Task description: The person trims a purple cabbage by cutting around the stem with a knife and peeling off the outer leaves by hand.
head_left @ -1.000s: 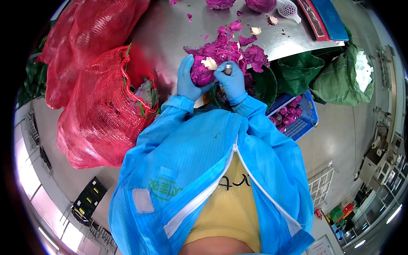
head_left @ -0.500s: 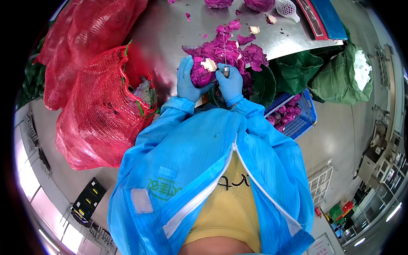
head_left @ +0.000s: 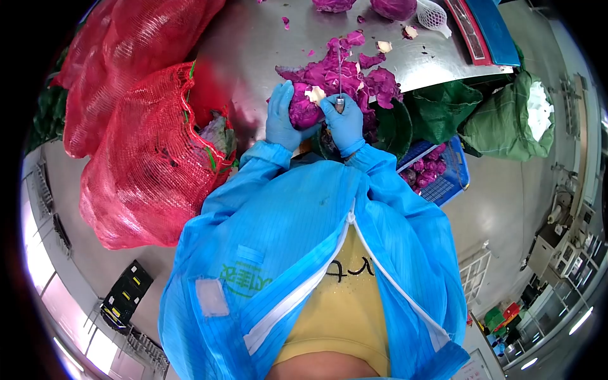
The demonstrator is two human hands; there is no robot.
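Observation:
A purple cabbage [head_left: 304,111] rests in my left hand [head_left: 280,121], whose gloved fingers wrap around its left side and underneath. Its pale cut stem faces up. In my right hand [head_left: 346,125], closed around the handle, is a knife [head_left: 340,105] with its thin blade pointing away from me. My right thumb is close to the cabbage's stem; whether it touches cannot be made out. Loose purple leaves [head_left: 323,75] lie heaped on the metal table [head_left: 253,47] just beyond both hands.
Red mesh sacks [head_left: 142,158] stand at the left. Whole cabbages [head_left: 392,7], a white net [head_left: 433,18] and cut stem pieces lie at the table's far side. To the right are a dark green bin [head_left: 396,130], green sacks [head_left: 506,120] and a blue crate [head_left: 453,180] of cabbages.
The right thumb has shifted up and left toward the cabbage's stem. The whole view has moved slightly; the cabbage and knife stay in the same hands.

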